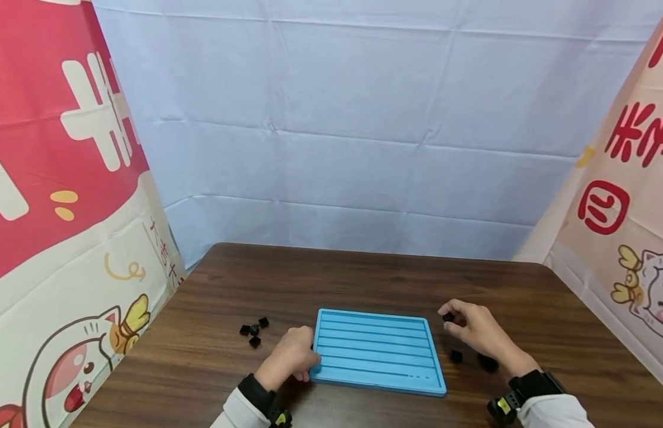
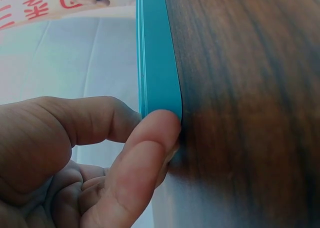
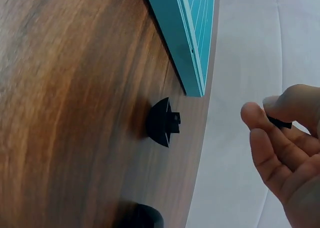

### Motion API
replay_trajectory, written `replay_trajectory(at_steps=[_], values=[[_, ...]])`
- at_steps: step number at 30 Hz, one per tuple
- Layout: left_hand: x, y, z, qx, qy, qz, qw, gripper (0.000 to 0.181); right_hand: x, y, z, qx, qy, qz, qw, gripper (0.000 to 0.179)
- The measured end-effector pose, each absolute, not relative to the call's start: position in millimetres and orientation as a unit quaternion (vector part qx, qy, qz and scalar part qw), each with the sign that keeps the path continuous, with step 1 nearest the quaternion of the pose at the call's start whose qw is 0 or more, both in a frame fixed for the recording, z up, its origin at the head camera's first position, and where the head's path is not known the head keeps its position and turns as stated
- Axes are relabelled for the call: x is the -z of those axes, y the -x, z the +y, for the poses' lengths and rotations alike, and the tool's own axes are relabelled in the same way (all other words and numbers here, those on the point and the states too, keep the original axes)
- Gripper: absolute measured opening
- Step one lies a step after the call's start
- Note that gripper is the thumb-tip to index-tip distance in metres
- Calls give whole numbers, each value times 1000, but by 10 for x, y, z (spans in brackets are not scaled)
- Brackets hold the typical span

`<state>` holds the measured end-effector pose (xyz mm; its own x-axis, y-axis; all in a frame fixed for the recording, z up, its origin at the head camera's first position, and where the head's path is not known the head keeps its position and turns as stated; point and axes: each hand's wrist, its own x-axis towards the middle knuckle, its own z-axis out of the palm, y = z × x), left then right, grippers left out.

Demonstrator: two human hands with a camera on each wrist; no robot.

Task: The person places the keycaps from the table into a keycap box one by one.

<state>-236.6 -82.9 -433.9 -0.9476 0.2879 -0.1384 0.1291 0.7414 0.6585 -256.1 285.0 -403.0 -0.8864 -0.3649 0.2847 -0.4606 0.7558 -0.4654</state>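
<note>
A light blue ridged tray (image 1: 376, 351) lies flat on the wooden table. My left hand (image 1: 295, 352) grips its left side, and in the left wrist view the thumb (image 2: 137, 173) and a finger press on the tray's side wall (image 2: 159, 53). Beyond the tray's right side, my right hand (image 1: 478, 327) pinches a small black piece (image 1: 448, 317) between thumb and fingers, partly hidden by them. Below that hand sit a black dome-shaped piece with a stub (image 3: 162, 123) and a second black piece (image 3: 145, 217), cut off by the right wrist view's edge.
Several small black pieces (image 1: 254, 329) lie in a loose group on the table (image 1: 289, 279), left of the tray. A pale blue cloth (image 1: 353, 119) hangs behind the table. Printed cloths hang at the left (image 1: 37, 249) and right (image 1: 604, 267).
</note>
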Motion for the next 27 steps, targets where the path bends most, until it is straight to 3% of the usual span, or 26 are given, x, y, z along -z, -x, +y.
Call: replay_trajectory(at_steps=[10,27], values=[[4340,2362,-836,-346,-120,924,113,17,4050,2588,2773,-270,-218,-931,111,22],[4328,2353,-844,-354,-121,921,108,19,4078,2610,2677,-287,-215,-929,91,28]])
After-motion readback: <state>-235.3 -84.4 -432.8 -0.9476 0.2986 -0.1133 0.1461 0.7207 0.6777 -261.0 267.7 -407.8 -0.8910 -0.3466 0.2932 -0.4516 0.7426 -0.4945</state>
